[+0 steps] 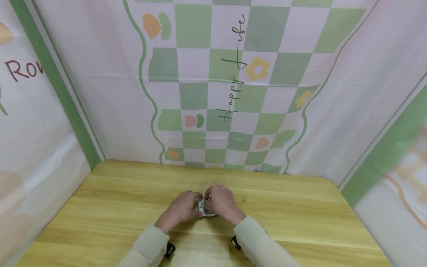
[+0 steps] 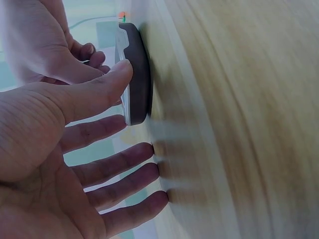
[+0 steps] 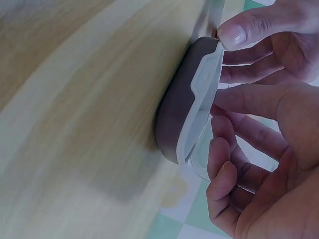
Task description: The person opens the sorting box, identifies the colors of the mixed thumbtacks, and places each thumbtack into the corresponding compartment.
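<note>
**A:** Head view first. Both hands meet at the middle of the pale wooden surface point(image 1: 116, 207), the left hand point(image 1: 181, 209) and the right hand point(image 1: 221, 202) closed in around a small dark round container with a clear plastic lid point(image 1: 205, 208). It lies flat on the wood between them, mostly hidden by fingers. A tiny orange speck point(image 1: 244, 200) lies just to the right, apart from everything.

**B:** And the left wrist view?

**A:** The left hand point(image 2: 60, 149) is spread, its four fingers straight with their tips on the wood; the thumb presses the lid's face, steadying the container point(image 2: 137, 74). The right hand point(image 2: 45, 45) shows beyond it.

**B:** So not a real grip there. The right wrist view?

**A:** There the right hand point(image 3: 259, 129) pinches the lid's rim between thumb and a fingertip, the other fingers loosely curled under it. The lid looks to sit slightly proud of the dark base point(image 3: 174, 114) on that side, though I cannot tell whether it is lifting off or being pushed on.

**B:** Your reading of the step?

**A:** I'd judge the lid is being worked at its edge. The next move calls for the left thumb to hold the base firm while the right works round the rim evenly.
</note>
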Tool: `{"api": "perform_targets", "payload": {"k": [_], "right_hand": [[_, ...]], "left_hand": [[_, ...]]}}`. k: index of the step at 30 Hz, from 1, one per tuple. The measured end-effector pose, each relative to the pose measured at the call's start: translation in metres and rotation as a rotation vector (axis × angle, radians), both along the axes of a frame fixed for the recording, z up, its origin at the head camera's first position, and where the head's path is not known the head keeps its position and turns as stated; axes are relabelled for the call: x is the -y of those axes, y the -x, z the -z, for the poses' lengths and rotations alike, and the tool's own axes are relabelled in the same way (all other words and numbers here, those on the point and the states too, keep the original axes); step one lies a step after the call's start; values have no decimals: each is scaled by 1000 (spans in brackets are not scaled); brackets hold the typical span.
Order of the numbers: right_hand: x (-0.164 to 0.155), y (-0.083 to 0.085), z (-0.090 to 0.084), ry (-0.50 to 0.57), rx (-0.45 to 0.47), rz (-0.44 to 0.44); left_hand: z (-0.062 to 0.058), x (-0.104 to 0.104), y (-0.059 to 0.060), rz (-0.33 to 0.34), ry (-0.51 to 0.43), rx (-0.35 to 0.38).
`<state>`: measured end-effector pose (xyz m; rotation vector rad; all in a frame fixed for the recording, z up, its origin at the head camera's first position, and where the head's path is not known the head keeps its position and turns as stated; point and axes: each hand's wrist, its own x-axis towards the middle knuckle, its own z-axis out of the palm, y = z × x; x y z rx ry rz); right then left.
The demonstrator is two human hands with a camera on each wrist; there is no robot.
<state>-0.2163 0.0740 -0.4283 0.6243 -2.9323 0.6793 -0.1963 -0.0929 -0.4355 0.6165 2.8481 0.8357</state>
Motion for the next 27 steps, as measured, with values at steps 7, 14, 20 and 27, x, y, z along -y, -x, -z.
{"api": "perform_targets", "payload": {"k": [7, 14, 20, 27], "right_hand": [[-5, 0, -2, 4, 62, 36], [-24, -3, -10, -18, 11, 49], [-53, 1, -16, -1, 16, 118], [-92, 8, -15, -4, 64, 234]], "left_hand": [[1, 0, -1, -16, -14, 17], [-2, 0, -2, -20, -30, 21], [-2, -1, -3, -29, -31, 27], [-2, -1, -3, -40, -30, 38]]}}
